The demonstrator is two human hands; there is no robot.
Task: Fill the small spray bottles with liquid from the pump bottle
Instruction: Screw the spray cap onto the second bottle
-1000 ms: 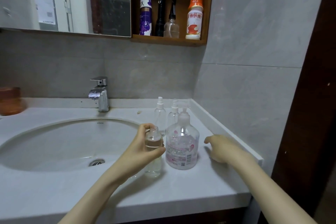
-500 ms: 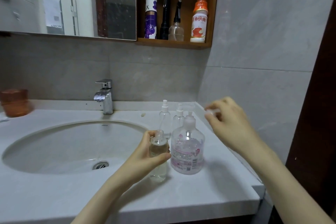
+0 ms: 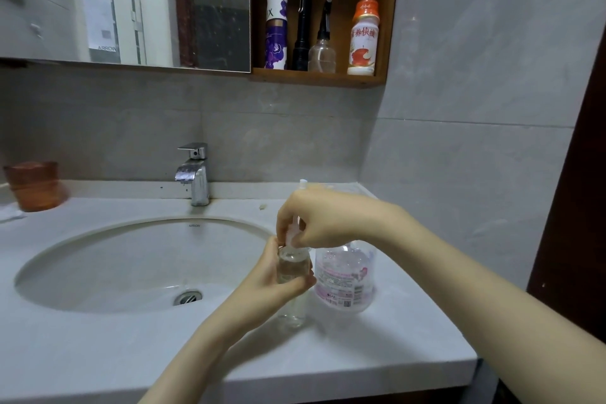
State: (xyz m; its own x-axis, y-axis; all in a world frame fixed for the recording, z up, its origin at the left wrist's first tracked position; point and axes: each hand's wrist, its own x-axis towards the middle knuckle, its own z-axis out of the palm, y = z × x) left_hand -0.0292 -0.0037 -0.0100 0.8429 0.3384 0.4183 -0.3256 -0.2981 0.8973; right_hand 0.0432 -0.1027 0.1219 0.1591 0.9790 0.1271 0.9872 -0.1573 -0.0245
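A small clear spray bottle [image 3: 292, 275] stands on the white counter [image 3: 377, 348], partly filled with clear liquid. My left hand [image 3: 267, 279] grips its body from the left. My right hand [image 3: 323, 218] pinches the white spray cap [image 3: 292, 237] right on the bottle's neck. The clear pump bottle [image 3: 344, 277] with a pink label stands just right of it, its pump head hidden behind my right hand. The white tip of another small spray bottle [image 3: 302, 183] shows above my right hand; the rest is hidden.
The white sink basin [image 3: 108, 259] with a chrome tap [image 3: 194, 172] lies to the left. An orange cup [image 3: 34, 185] stands at the far left. A wooden shelf [image 3: 321, 77] above holds several bottles. A tiled wall closes the right side, and the counter edge runs near me.
My right hand picked up the spray cap from the counter at the right, swung left and came down onto the neck of the small bottle. My left hand kept its grip.
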